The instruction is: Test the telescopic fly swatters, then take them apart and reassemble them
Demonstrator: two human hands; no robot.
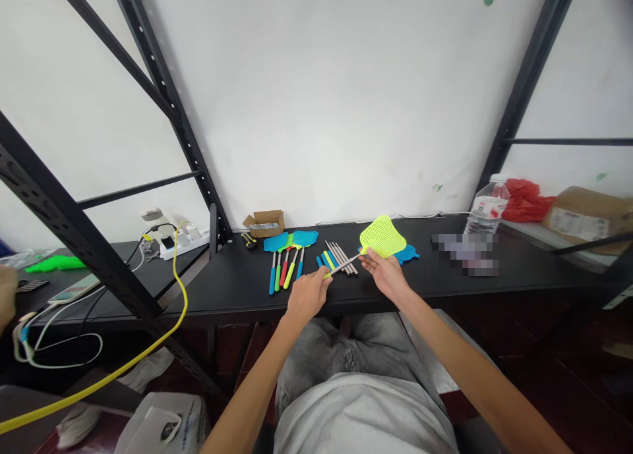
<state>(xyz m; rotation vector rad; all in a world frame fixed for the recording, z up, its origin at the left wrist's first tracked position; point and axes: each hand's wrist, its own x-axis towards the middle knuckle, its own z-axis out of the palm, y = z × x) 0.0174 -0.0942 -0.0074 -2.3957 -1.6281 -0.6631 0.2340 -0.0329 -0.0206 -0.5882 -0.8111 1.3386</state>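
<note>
A fly swatter (383, 236) with a yellow-green perforated head and a thin metal rod is held between my two hands above the black table. My left hand (309, 294) is closed round its yellow grip end, most of which the fingers hide. At the base of the head, my right hand (383, 269) pinches the swatter near the rod. Left of my hands lie several fly swatters with blue and green heads (305, 238) and coloured handles (289, 275). Loose metal rods (339, 253) and coloured grips (326, 259) lie just beyond my left hand. A blue swatter head (408, 254) lies behind my right hand.
A small open cardboard box (264, 225) stands at the back of the black table (222, 276). A water bottle (487, 207) stands to the right. Black shelf posts (168, 91) flank the table. A yellow cable (182, 289) and a power strip (182, 242) are on the left.
</note>
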